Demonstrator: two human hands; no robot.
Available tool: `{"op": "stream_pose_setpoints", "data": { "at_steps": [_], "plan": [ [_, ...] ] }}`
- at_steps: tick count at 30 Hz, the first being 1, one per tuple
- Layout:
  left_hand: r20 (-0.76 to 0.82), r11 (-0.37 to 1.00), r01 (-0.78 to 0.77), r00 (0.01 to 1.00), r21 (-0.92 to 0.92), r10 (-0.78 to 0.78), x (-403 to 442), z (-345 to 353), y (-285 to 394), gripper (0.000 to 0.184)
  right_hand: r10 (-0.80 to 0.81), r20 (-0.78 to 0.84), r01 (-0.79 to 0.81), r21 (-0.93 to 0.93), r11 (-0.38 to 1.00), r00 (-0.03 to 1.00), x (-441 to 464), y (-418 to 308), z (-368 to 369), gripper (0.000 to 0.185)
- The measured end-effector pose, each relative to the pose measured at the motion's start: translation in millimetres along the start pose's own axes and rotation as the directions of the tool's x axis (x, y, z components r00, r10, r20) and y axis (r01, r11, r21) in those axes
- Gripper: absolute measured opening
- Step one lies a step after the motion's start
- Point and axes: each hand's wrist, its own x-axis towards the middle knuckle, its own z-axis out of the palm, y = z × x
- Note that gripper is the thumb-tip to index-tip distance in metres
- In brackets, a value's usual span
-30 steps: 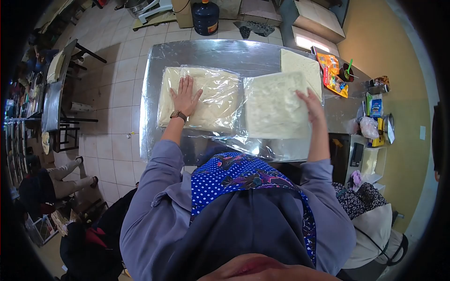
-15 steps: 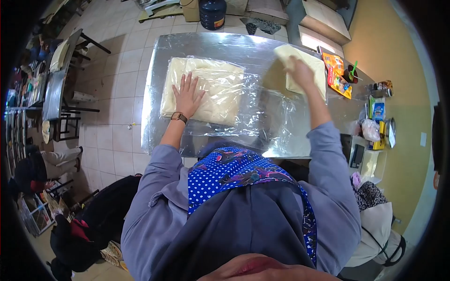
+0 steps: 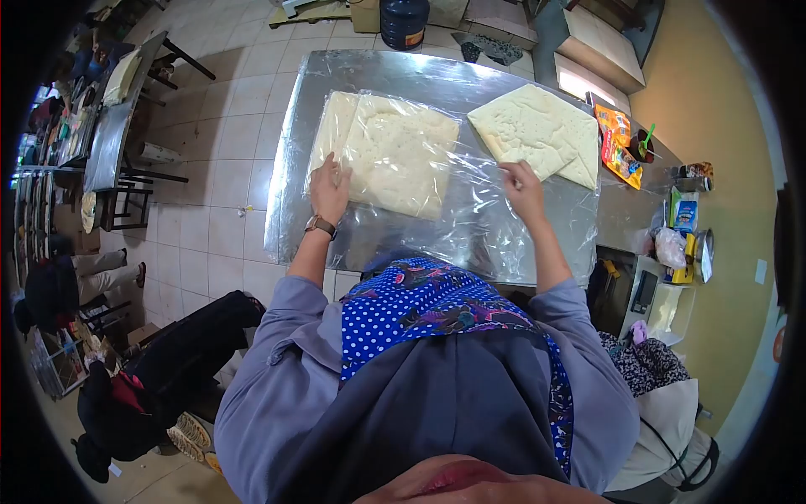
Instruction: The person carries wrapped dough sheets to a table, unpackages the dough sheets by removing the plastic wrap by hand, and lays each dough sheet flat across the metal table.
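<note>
A flat slab of pale dough (image 3: pixel 403 155) lies on the metal table under a clear plastic sheet (image 3: pixel 478 210), with another pale edge showing along its left side. My left hand (image 3: pixel 329 191), with a watch on the wrist, is at the slab's near left corner, its fingers bent and closed on the sheet's edge. My right hand (image 3: pixel 524 191) pinches the sheet on the right side. Just beyond that hand, a second pale dough slab (image 3: pixel 533 126) lies uncovered and askew over another layer.
The metal table (image 3: pixel 290 210) has orange and red packets (image 3: pixel 617 143) and a dark cup with a green handle (image 3: pixel 645 147) on its right. A kitchen scale (image 3: pixel 645 290) stands at the lower right. A dark blue water jug (image 3: pixel 405 23) stands on the floor behind. Other people are at the left.
My right hand has left the right-hand dough, which now lies turned and overlapping, and come back to the plastic sheet. My left hand has gone from flat on the slab to its near left corner.
</note>
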Motion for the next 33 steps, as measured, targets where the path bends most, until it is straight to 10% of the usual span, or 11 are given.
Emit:
{"op": "stream_pose_setpoints", "data": {
  "at_steps": [5,11,13,21,24,25,27,31,33],
  "plan": [
    [0.035,0.973,0.112,0.992,0.200,-0.121,12.9,11.1,12.9,0.063,-0.103,-0.121,0.024,-0.528,0.849,0.987,-26.0,44.1,-19.9,0.040],
    [0.497,0.812,0.483,0.819,-0.326,-0.288,43.5,27.8,9.7,0.051,-0.250,0.311,0.340,-0.280,0.898,0.917,-74.6,-19.8,35.3,0.067],
    [0.570,0.500,0.577,0.800,-0.645,-0.188,48.8,0.6,53.7,0.037,-0.233,0.389,0.364,-0.305,0.880,0.891,-91.7,-11.3,52.2,0.068],
    [0.287,0.772,-0.067,0.905,-0.632,0.314,121.7,-146.6,170.0,0.030,-0.032,0.676,0.364,-0.355,0.861,0.737,-68.1,-9.2,47.8,0.065],
    [0.120,0.847,-0.445,0.861,-0.291,0.494,92.0,-178.6,211.2,0.028,-0.019,0.658,0.161,-0.156,0.975,0.753,-29.2,-6.0,51.9,0.058],
    [0.098,0.841,-0.532,0.836,-0.097,0.540,74.0,-177.7,222.4,0.029,-0.012,0.609,-0.158,0.224,0.962,0.793,-15.6,-17.5,51.2,0.057],
    [0.071,0.779,-0.609,0.792,0.150,0.606,41.5,-151.9,230.0,0.029,0.086,0.546,-0.546,0.788,0.285,0.833,6.9,-41.7,51.2,0.063],
    [0.326,0.664,-0.636,0.772,0.393,0.546,-25.6,-43.5,200.1,0.027,0.149,0.604,-0.604,0.795,-0.053,0.783,38.8,-49.0,70.7,0.075],
    [0.606,0.768,-0.624,0.670,0.145,0.429,-55.4,-22.4,175.3,0.039,0.268,0.589,-0.589,0.803,-0.090,0.762,50.9,-15.0,100.3,0.078]
  ]
}}
